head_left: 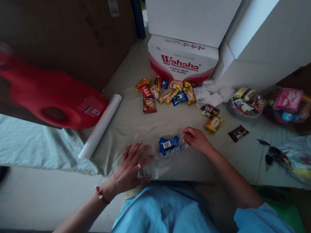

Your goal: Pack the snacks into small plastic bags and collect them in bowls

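Observation:
A blue snack packet (165,147) with a white barcode label lies near the table's front edge. Thin clear plastic film (152,164) spreads around it; whether it is a flat sheet or a bag, I cannot tell. My left hand (133,166) lies on the film's left side, fingers spread, a ring on one finger. On the other side, just right of the packet, the fingers of my right hand (196,139) are closed in a pinch on the film's edge. A roll of plastic film (100,127) rests on the cloth to the left.
Several wrapped snacks (172,92) lie before a Wahaha carton (181,61). Right of them are crumpled clear plastic (214,95), a tub of snacks (244,113), a dark cocoa packet (238,133) and a plastic bag (307,160). A red jug (54,93) stands left.

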Tool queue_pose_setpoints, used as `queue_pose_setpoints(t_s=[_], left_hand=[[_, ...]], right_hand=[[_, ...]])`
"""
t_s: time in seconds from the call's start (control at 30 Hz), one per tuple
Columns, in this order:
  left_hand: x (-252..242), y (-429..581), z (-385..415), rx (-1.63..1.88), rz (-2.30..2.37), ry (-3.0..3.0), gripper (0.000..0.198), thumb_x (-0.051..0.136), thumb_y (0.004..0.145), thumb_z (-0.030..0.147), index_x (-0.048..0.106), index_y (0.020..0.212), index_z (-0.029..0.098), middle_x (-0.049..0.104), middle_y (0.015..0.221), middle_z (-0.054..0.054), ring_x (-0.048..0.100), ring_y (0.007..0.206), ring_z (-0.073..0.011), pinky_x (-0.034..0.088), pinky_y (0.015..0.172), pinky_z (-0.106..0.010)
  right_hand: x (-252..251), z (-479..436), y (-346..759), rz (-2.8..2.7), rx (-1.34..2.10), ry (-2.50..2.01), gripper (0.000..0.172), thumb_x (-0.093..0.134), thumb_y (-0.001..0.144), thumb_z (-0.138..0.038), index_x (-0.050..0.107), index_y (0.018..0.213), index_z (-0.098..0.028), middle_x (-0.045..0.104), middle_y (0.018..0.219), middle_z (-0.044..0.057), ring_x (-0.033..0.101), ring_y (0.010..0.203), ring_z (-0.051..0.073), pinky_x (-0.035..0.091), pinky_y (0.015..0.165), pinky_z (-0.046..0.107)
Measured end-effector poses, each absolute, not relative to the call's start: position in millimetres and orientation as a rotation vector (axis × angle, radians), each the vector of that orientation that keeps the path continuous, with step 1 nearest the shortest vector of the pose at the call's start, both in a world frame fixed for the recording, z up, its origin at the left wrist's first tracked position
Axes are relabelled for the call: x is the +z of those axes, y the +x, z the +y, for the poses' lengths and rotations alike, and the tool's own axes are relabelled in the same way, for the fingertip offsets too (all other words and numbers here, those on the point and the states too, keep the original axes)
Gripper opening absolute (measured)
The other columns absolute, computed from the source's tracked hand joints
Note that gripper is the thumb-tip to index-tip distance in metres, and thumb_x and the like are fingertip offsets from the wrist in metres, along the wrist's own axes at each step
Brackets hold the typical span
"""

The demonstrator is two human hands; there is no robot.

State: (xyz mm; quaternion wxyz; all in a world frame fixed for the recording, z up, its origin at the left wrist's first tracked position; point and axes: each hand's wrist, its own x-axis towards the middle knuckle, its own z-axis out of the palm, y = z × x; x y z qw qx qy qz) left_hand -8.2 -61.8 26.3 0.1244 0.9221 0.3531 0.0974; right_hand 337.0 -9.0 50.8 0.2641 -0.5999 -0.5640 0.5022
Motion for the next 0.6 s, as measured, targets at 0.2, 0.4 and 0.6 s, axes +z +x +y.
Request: queue_pose_setpoints(t_s=[0.2,0.4,0.6], left_hand=[[14,21,-54,0.669,1.223,2.386,0.031,0.047,0.103,0.036,0.075,0.092,0.028,0.078,0.110,-0.003,0.057,0.137,-0.0250,0.026,0.128,-0.058],[-1,23,-33,0.863,1.752,2.015,0.036,0.046,0.104,0.039,0.064,0.076,0.025,0.073,0.093,-0.006,0.065,0.117,-0.0250,0.055,0.103,-0.046],[-3,31,-38,0.637,2.033,2.024,0.035,0.059,0.095,0.043,0.068,0.115,0.016,0.058,0.133,-0.020,0.049,0.136,-0.0367,0.043,0.114,-0.056]], right_hand=[[47,-5,345,-1.517,1.403,-1.643,0.018,0.053,0.088,-0.038,0.058,0.088,-0.021,0.059,0.064,-0.004,0.050,0.049,0.011,0.039,0.051,0.023],[39,-2,368,-1.662,1.245,-1.745,0.020,0.056,0.089,-0.037,0.065,0.088,-0.020,0.061,0.066,-0.002,0.054,0.059,0.014,0.039,0.057,0.024],[57,20,366,-1.991,0.730,-2.001,0.017,0.055,0.095,-0.022,0.071,0.096,-0.018,0.074,0.093,0.008,0.066,0.087,0.021,0.047,0.078,0.030]])
